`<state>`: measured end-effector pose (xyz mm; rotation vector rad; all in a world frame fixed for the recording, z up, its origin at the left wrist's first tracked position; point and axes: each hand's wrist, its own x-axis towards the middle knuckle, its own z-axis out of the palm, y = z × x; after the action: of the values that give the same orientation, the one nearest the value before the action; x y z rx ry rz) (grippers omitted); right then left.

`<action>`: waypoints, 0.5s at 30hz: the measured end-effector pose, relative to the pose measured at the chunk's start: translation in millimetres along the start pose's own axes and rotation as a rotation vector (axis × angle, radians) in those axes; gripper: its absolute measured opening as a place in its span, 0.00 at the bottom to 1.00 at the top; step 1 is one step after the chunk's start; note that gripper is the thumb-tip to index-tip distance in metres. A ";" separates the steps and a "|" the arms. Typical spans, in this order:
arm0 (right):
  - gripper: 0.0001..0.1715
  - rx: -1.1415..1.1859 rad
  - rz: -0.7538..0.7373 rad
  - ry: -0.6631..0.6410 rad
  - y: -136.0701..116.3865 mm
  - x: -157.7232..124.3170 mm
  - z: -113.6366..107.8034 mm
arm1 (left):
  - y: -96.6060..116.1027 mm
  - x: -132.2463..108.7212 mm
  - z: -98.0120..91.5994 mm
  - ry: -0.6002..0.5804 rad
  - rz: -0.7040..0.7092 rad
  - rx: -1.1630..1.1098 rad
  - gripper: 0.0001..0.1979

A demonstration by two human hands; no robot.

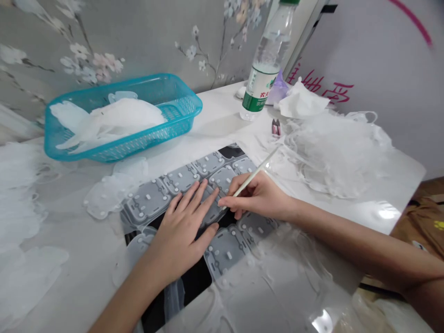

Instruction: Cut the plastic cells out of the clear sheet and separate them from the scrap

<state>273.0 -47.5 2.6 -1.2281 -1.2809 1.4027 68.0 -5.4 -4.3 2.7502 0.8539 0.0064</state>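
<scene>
Head view: left of the hands, a blue plastic basket (123, 118) holds white filmy pieces (111, 121). The left hand (178, 229) lies spread flat, fingers apart, pressing on a gray molded sheet (149, 201) with rows of small pegs, which sits directly under both hands. Just beside it, the right hand (258, 196) pinches a thin white stick (249, 178) between thumb and fingers, its tip at the sheet near the left fingertips. Beyond the right hand are a water bottle (265, 60) and small snips (276, 127), with a heap of clear trimmings (333, 155) to its far side.
</scene>
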 end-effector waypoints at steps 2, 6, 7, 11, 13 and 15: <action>0.15 0.032 0.013 0.019 1.9 0.9 0.7 | -0.2 0.0 0.9 0.006 0.002 0.010 0.28; 0.15 0.066 -0.008 0.045 4.5 1.2 1.7 | -1.3 1.0 3.1 0.020 0.009 0.024 0.27; 0.15 0.071 -0.014 0.045 5.0 1.1 1.9 | -1.4 1.3 3.3 0.024 0.011 0.024 0.27; 0.16 0.072 -0.010 0.050 5.7 1.0 3.2 | -0.9 1.9 1.6 0.028 0.013 0.017 0.28; 0.17 0.072 -0.005 0.048 5.4 0.8 4.5 | -0.2 1.8 0.1 0.023 0.013 0.013 0.28; 0.17 0.075 -0.010 0.045 4.8 0.5 6.0 | 0.2 1.5 -0.8 0.022 0.011 0.009 0.28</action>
<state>267.2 -48.6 -2.3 -1.1946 -1.1920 1.3958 69.3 -4.5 -3.5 2.7685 0.8459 0.0345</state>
